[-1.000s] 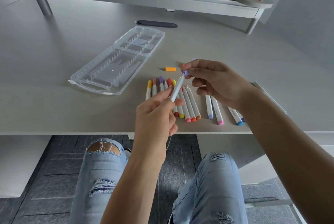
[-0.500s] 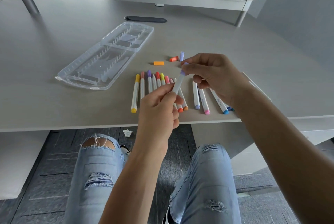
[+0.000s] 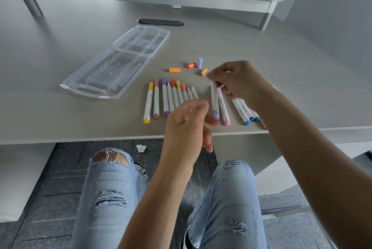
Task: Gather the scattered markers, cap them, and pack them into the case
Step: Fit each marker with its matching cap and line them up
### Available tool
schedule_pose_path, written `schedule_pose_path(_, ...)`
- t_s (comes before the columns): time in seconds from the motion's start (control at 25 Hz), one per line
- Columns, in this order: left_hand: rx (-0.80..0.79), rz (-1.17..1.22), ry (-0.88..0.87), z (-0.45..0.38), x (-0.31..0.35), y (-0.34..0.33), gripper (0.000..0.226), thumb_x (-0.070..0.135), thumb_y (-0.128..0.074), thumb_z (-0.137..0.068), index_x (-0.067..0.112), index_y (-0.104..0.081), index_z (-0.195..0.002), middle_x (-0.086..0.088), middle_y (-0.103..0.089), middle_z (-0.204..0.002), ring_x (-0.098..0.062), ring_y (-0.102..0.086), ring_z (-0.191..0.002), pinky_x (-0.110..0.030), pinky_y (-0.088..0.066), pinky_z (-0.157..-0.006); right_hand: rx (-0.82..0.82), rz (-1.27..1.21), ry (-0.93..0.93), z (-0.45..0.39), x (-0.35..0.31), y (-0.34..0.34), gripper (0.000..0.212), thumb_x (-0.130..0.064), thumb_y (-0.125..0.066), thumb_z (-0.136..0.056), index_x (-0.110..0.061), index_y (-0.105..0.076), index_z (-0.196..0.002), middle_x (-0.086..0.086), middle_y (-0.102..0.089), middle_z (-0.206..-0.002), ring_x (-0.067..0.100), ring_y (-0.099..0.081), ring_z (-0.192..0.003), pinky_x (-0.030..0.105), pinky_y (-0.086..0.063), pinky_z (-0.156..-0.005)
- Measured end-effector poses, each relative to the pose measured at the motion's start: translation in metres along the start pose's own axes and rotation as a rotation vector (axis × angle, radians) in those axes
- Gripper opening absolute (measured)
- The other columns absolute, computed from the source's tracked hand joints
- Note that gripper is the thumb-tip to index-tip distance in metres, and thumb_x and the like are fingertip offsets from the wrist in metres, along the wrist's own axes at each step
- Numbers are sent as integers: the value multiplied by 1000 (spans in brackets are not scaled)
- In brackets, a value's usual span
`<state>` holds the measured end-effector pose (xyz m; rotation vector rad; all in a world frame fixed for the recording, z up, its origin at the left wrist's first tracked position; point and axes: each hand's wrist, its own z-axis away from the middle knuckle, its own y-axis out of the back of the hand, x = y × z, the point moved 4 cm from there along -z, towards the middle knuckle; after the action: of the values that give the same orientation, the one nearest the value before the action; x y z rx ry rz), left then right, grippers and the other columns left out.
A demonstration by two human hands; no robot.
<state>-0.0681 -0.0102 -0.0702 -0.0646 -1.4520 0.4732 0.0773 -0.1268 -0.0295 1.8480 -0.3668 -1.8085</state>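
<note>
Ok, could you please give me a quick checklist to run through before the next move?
1. Case open, nothing in it: ok.
2. Lavender marker capped at its near end: ok. Its far end is hidden under the right hand, which pinches it: cannot tell.
3. Left hand free: blurred, seems to hold nothing: ok.
4. Every marker capped: not ok. Uncapped markers show bare tips in the row.
5. Loose caps within reach on the table: ok.
</note>
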Motion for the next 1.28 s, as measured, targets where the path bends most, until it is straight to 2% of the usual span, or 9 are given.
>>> schedule_pose_path(0.08, 48, 6, -16, 3, 1, 11, 17, 15, -54, -103, 10, -69, -105, -14, -63, -72, -19, -40, -47, -29, -41, -44, 26, 176, 20, -14, 0, -3, 17, -31, -77, -89, -14, -75, -91, -2, -66, -68, 12, -52, -54, 15, -40, -47)
schedule_pose_path(0.2, 89, 29, -36, 5, 3, 25, 17, 16, -56, -102, 7, -70, -105, -13, -60, -69, -18, -40, -46, -29, -40, -43, 46, 437, 76, -25, -1, -17, 12, -32, -76, -88, -20, -74, -91, -4, -63, -71, 19, -62, -67, 23, -48, -58)
schedule_pose_path(0.32, 105, 22, -48, 4, 4, 31, 19, 17, -54, -102, 6, -70, -106, -12, -61, -69, -19, -40, -47, -29, -40, -43, 64, 615, 94, -24, -4, -30, 14, -35, -72, -91, -22, -72, -93, -2, -64, -80, 22, -63, -75, 25, -40, -55)
schedule_pose_path(0.52, 104, 31, -42, 1, 3, 33, 20, 16, -54, -102, 4, -70, -103, -12, -60, -69, -18, -41, -47, -28, -40, -43, 136, 603, 106, -18, 7, -12, 7, -29, -69, -91, -23, -70, -89, -1, -67, -84, 25, -64, -80, 29, -47, -63)
schedule_pose_path(0.68, 95, 30, -41, -2, 3, 29, 20, 15, -53, -102, 3, -70, -102, -14, -60, -71, -18, -42, -47, -28, -41, -44, 76, 712, 72, -9, 13, 3, 22, -41, -73, -90, -19, -72, -84, 1, -70, -84, 24, -64, -78, 33, -54, -64)
schedule_pose_path(0.84, 92, 28, -38, -2, 3, 27, 21, 15, -53, -102, 3, -70, -101, -14, -60, -71, -18, -42, -47, -28, -41, -44, 59, 798, 51, -5, 8, -5, 38, -53, -71, -88, -15, -70, -81, 4, -65, -76, 28, -63, -75, 26, -36, -54)
schedule_pose_path(0.96, 91, 7, -48, -2, 6, 31, 20, 15, -54, -101, 4, -70, -99, -13, -61, -70, -17, -42, -47, -29, -41, -44, 73, 853, 66, -9, 1, -14, 48, -57, -67, -88, -12, -59, -74, 4, -55, -67, 28, -56, -67, 27, -34, -54)
schedule_pose_path(1.12, 109, -49, -91, -8, 9, 36, 18, 14, -57, -101, 0, -68, -99, -9, -62, -69, -17, -41, -43, -28, -41, -42, 71, 870, 46, -15, -5, -18, 54, -63, -68, -86, -12, -56, -71, 3, -55, -67, 22, -51, -61, 27, -33, -53)
schedule_pose_path(1.28, 115, -155, -132, -17, 14, 32, 11, 14, -61, -97, 10, -71, -95, -9, -66, -72, -14, -48, -45, -33, -51, -45, 135, 721, 21, -21, -5, -6, 38, -46, -70, -85, -8, -69, -77, 6, -65, -73, 28, -59, -67, 26, -37, -55)
